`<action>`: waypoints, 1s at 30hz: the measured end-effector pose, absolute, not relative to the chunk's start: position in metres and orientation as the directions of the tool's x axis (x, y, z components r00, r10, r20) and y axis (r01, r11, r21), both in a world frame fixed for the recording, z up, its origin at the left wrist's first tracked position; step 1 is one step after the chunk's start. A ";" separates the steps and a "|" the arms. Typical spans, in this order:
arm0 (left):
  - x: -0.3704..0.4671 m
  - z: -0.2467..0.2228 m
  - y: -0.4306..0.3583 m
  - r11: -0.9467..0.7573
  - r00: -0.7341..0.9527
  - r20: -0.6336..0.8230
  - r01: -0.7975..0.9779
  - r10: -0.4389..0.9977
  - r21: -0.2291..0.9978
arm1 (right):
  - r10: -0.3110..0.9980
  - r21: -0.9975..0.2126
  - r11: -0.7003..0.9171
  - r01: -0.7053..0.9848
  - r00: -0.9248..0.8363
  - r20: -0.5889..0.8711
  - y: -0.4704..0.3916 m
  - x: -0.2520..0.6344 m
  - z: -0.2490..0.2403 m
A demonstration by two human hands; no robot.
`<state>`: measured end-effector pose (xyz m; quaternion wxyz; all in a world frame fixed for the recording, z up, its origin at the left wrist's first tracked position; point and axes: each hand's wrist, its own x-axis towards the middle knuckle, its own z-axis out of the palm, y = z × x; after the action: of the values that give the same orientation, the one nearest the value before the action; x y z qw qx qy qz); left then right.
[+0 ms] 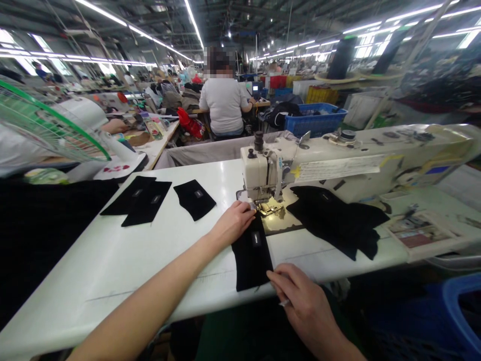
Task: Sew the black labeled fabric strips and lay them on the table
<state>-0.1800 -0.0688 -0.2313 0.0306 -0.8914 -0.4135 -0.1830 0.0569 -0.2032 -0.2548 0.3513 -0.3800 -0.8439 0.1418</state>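
Note:
A black fabric piece (pixel 250 265) with a small dark label (pixel 256 239) lies lengthwise on the table, its far end beside the presser foot (pixel 269 209) of the sewing machine (pixel 263 173). My left hand (pixel 236 221) is closed at that far end, its fingertips bent down onto the cloth close to the needle area; the fingers partly cover the edge. At the near right corner, by the table's front edge, my right hand (pixel 300 296) pinches the fabric between thumb and fingers. A ring shows on this hand.
Left on the white table (pixel 195 250) lie several labelled black pieces (pixel 197 198). More black fabric (pixel 334 215) is heaped right of the needle. A parts tray (pixel 421 230) sits farther right. Around are a fan (pixel 48 120), blue baskets (pixel 315 118) and a seated person (pixel 224 105) ahead.

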 end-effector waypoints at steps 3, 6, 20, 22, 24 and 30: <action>-0.182 -0.231 -0.067 -0.672 0.603 0.356 0.733 0.714 0.106 | 0.745 -0.514 0.666 0.541 -0.446 0.496 -0.203 0.057 -0.255; -0.184 -0.231 -0.065 -0.699 0.620 0.365 0.701 0.695 0.140 | 0.742 -0.521 0.669 0.530 -0.438 0.508 -0.203 0.056 -0.255; -0.183 -0.227 -0.067 -0.678 0.620 0.321 0.727 0.716 0.107 | 0.772 -0.525 0.636 0.566 -0.454 0.445 -0.203 0.055 -0.253; -0.183 -0.226 -0.066 -0.675 0.621 0.314 0.732 0.718 0.096 | 0.775 -0.525 0.632 0.570 -0.452 0.442 -0.202 0.054 -0.253; -0.183 -0.226 -0.065 -0.673 0.623 0.307 0.735 0.719 0.086 | 0.778 -0.530 0.628 0.569 -0.453 0.435 -0.201 0.053 -0.251; -0.182 -0.223 -0.065 -0.651 0.617 0.269 0.757 0.740 0.056 | 0.763 -0.500 0.646 0.576 -0.477 0.437 -0.200 0.055 -0.249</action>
<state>-0.1824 -0.0651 -0.2229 0.0313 -0.8986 -0.4163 -0.1349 0.0552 -0.1997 -0.2487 0.3247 -0.3952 -0.8472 0.1435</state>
